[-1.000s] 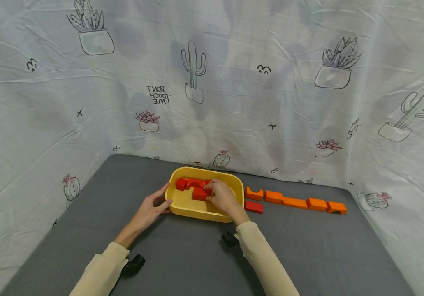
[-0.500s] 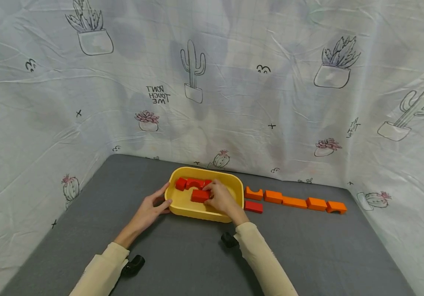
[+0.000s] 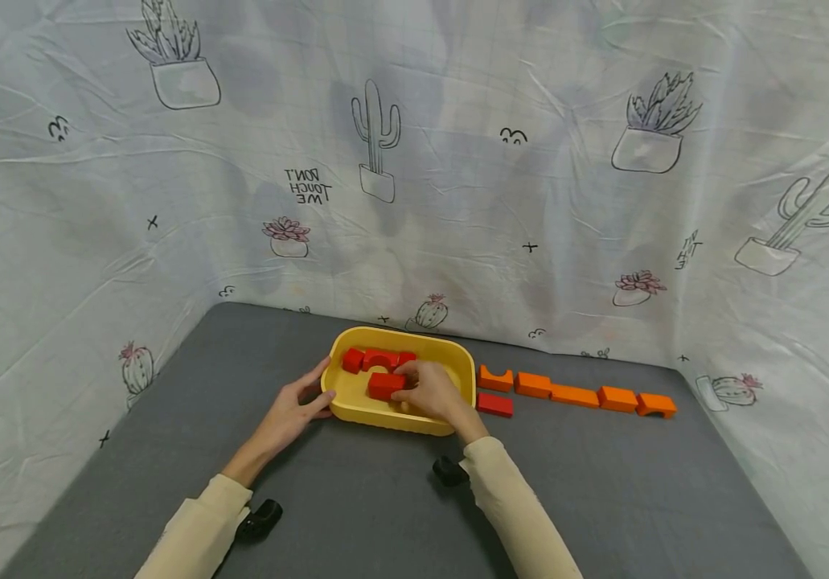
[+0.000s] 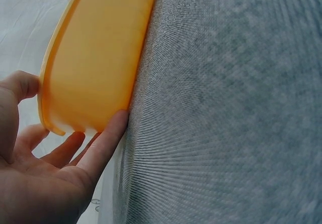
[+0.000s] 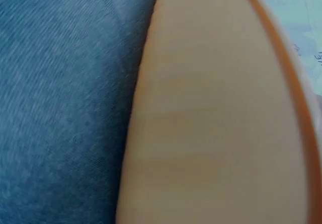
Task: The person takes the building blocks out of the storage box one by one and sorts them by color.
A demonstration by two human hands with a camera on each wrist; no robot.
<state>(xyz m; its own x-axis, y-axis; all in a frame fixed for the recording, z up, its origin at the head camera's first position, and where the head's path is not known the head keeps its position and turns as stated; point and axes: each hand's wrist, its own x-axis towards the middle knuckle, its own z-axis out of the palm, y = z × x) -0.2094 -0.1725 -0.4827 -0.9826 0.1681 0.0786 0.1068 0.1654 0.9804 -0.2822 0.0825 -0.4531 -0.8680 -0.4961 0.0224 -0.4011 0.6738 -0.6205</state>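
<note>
A yellow plastic bin [image 3: 356,412] lies on the grey table in the head view. My left hand [image 3: 293,408] holds its left end, thumb at the front corner and fingers spread round the end wall. In the left wrist view, the thumb touches the bin's rim [image 4: 46,78] while the other fingers lie along the end wall. Inside the bin, my right hand [image 3: 430,392] pinches a red rectangular block [image 3: 385,387] by its right end. Behind it sit a small red block [image 3: 353,360], a red arch block [image 3: 380,359] and another red block [image 3: 407,357].
To the bin's right, several orange blocks [image 3: 575,395] stand in a row, one of them an arch [image 3: 656,405]. A flat red block [image 3: 494,404] lies in front of the row. A white cloth [image 3: 457,201] printed with cacti hangs behind the table. The bin's wall [image 5: 211,113] fills most of the right wrist view.
My right hand has shifted slightly left inside the bin with the red block, uncovering more of the red block behind it. The left hand has stayed on the bin's end.
</note>
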